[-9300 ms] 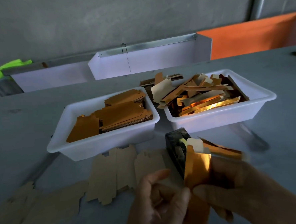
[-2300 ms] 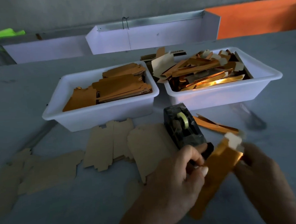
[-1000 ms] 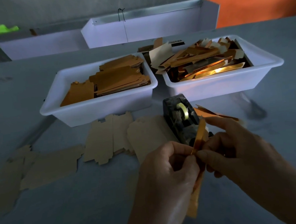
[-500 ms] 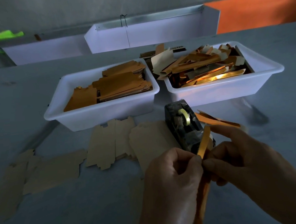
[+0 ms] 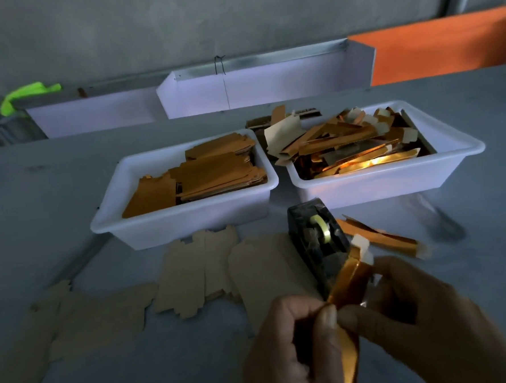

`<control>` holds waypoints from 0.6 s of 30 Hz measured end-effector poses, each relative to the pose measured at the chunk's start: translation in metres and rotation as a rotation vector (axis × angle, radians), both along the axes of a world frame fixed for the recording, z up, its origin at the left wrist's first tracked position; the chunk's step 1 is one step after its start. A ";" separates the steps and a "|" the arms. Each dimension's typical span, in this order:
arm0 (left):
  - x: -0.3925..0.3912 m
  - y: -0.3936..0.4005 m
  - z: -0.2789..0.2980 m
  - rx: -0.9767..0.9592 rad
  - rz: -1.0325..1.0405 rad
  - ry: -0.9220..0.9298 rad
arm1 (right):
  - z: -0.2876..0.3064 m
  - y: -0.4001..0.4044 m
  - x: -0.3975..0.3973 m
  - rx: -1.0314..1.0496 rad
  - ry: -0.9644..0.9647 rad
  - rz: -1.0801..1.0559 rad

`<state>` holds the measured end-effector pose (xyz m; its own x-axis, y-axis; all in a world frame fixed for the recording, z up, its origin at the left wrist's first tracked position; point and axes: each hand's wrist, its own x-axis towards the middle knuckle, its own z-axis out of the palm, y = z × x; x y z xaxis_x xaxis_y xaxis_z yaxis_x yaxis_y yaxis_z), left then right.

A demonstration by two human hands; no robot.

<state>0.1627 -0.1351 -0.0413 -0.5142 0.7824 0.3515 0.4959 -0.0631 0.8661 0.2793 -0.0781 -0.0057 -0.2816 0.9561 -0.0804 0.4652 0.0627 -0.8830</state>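
Note:
A long shiny gold card sleeve [image 5: 350,280], folded and with pale tabs at its top, is held up in front of me near the lower middle. My left hand [image 5: 291,351] pinches it between thumb and fingers on its left edge. My right hand [image 5: 417,323] grips it from the right, fingers curled round it. Just behind the sleeve stands a dark tape dispenser [image 5: 317,240] with a yellowish roll. The sleeve's lower end runs down between my hands.
Two white tubs sit beyond: the left tub [image 5: 171,226] holds stacked flat gold blanks, the right tub [image 5: 393,179] a heap of folded gold sleeves. Flat tan blanks [image 5: 197,268] lie on the grey table; another folded sleeve [image 5: 382,236] lies right of the dispenser. White trays [image 5: 254,84] line the back.
The sleeve has turned from edge-on to show its folded face and top tabs, and now leans up to the right. Both hands keep their hold and sit slightly lower in view.

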 end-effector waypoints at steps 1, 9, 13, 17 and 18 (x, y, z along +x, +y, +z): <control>-0.001 0.000 -0.001 -0.025 -0.023 0.024 | -0.003 0.000 0.001 -0.054 0.048 0.001; -0.017 0.006 0.010 -0.118 -0.162 0.025 | -0.012 0.013 0.002 -0.189 0.244 0.043; -0.027 0.018 0.025 -0.171 -0.249 0.113 | 0.002 0.023 0.005 -0.150 0.269 0.051; -0.039 0.031 0.036 -0.269 -0.319 0.166 | 0.016 0.031 0.005 -0.092 0.360 0.100; -0.041 0.034 0.037 -0.283 -0.314 0.158 | 0.020 0.032 0.005 -0.091 0.382 0.127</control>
